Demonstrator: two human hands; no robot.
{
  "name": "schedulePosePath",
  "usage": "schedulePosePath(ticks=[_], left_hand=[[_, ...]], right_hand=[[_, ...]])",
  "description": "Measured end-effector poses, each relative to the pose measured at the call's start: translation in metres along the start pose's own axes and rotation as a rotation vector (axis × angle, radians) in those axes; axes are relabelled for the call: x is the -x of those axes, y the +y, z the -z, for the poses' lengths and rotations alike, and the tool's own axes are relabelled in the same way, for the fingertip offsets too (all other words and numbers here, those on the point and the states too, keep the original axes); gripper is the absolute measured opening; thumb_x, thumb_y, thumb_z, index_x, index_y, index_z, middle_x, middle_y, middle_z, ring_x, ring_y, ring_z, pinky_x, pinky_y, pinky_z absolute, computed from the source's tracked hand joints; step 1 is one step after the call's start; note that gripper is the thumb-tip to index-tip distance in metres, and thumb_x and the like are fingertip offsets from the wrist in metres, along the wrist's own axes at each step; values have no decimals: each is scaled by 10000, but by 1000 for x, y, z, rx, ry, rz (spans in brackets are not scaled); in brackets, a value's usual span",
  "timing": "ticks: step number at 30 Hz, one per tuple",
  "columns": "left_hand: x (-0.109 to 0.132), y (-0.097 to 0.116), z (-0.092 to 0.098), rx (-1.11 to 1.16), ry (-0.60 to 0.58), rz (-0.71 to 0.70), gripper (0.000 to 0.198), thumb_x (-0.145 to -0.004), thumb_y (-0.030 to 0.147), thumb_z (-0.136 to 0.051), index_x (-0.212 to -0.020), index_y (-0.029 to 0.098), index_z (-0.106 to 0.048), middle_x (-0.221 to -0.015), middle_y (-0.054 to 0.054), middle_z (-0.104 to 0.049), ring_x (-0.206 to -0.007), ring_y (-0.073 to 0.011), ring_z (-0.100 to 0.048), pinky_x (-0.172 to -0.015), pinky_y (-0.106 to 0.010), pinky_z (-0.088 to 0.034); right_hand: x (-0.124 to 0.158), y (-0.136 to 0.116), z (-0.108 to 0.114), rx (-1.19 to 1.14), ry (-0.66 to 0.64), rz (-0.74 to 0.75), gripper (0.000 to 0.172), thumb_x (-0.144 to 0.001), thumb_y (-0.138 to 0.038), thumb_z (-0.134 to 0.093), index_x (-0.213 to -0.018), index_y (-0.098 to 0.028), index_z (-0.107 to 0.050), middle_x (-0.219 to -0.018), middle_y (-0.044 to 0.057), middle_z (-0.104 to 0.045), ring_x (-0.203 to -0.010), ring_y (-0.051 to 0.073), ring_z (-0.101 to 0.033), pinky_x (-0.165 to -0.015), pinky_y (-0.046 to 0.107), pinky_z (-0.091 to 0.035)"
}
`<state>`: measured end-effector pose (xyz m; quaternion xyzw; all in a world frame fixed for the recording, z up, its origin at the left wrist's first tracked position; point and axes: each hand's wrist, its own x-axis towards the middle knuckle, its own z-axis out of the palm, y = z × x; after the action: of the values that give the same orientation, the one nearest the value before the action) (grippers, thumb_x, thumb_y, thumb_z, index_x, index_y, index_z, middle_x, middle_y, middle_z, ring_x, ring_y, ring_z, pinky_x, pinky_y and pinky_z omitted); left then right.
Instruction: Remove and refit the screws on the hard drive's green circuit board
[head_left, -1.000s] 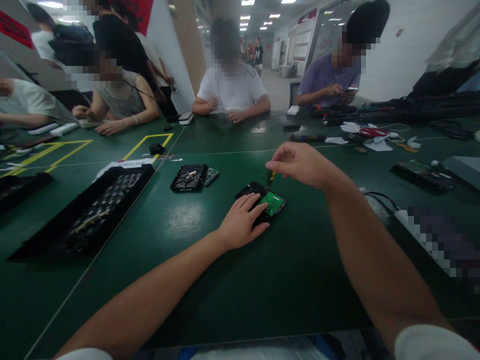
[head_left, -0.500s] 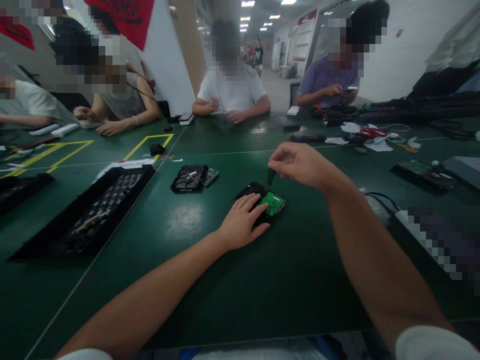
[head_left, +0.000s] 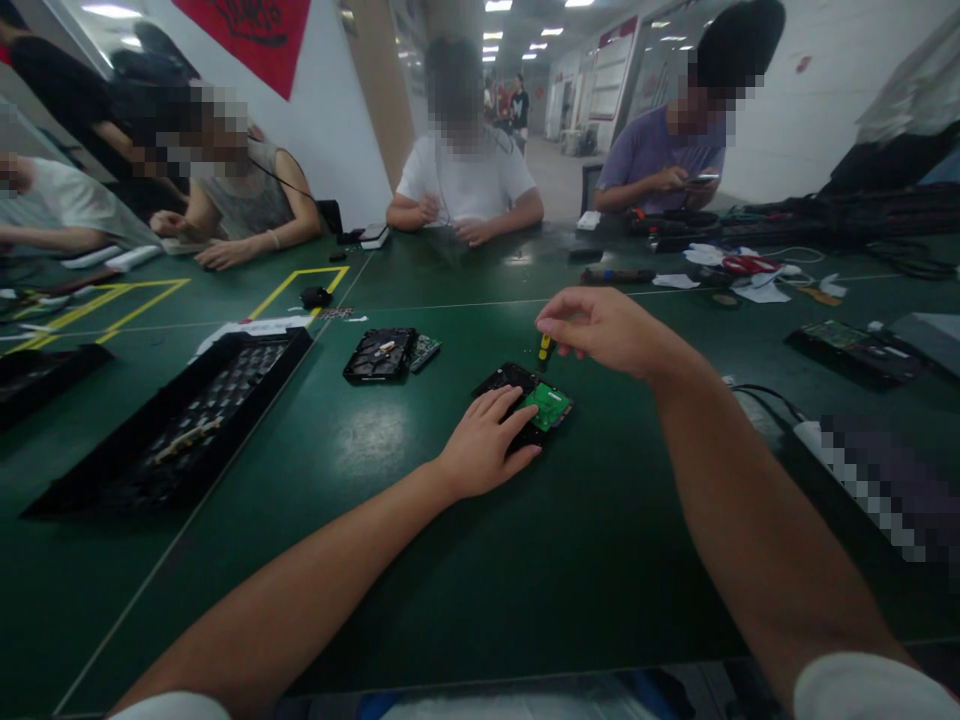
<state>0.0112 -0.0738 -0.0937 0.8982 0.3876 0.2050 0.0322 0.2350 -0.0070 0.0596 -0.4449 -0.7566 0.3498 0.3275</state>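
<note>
A black hard drive [head_left: 495,379] lies on the green table, with a green circuit board [head_left: 550,404] on its upper face. My left hand [head_left: 487,440] rests flat across the drive, fingers spread, one fingertip touching the board. Above the drive's far edge, my right hand [head_left: 581,325] pinches a yellow and black screwdriver [head_left: 544,350] from the top. The screwdriver stands upright with its lower end at the drive's far edge; its tip is too small to make out.
Left of the drive lie a second hard drive [head_left: 379,355] and a loose circuit board [head_left: 425,353]. A long black tray [head_left: 97,440] with small parts stands further left. Another drive [head_left: 840,350] and a white power strip [head_left: 855,480] are at right. Several people sit across the table.
The screwdriver has turned in my right hand's fingers: its visible side was dark and now shows yellow. My left hand has stayed in place on the drive.
</note>
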Motion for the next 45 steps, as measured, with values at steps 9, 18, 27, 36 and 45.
schedulePosePath(ticks=[9,18,27,36,45], left_hand=[[0,0,1,2,3,-4,602,-1036,535,-614,-1531,195,-571,-1654,-183,-452,-1555,-371,-408,-1286,-572,-353],[0,-1,0,0,1,0,609,-1036,545,-607,-1542,210,-557,-1665,-176,-441,-1561,-375,-399,-1280,-586,-358],[0,1,2,22,7,2,600,-1034,533,-618,-1544,224,-551,-1669,-168,-439,-1561,-373,-405,-1279,-601,-360],[0,0,1,16,4,0,600,-1030,526,-627,-1540,217,-557,-1667,-166,-440,-1559,-367,-406,-1286,-589,-354],[0,0,1,11,6,-2,603,-1035,536,-615,-1538,208,-559,-1664,-173,-440,-1561,-369,-402,-1288,-585,-351]], right_hand=[[2,-1,1,-12,-4,-6,76,-951,-234,-775,-960,-182,-722,-834,42,-757,-600,126,-668,-503,245,-499],[2,-2,1,34,-21,10,187,-884,-321,-851,-902,-181,-729,-842,48,-768,-638,130,-666,-509,232,-497],[5,-5,2,-44,-5,-1,150,-890,-272,-834,-939,-184,-723,-856,49,-770,-600,128,-674,-546,260,-553],[3,0,4,4,-23,33,165,-931,-361,-792,-925,-201,-751,-819,29,-750,-631,125,-649,-527,242,-490],[3,1,4,4,10,-9,259,-854,-388,-880,-891,-207,-699,-821,36,-745,-628,144,-665,-483,251,-463]])
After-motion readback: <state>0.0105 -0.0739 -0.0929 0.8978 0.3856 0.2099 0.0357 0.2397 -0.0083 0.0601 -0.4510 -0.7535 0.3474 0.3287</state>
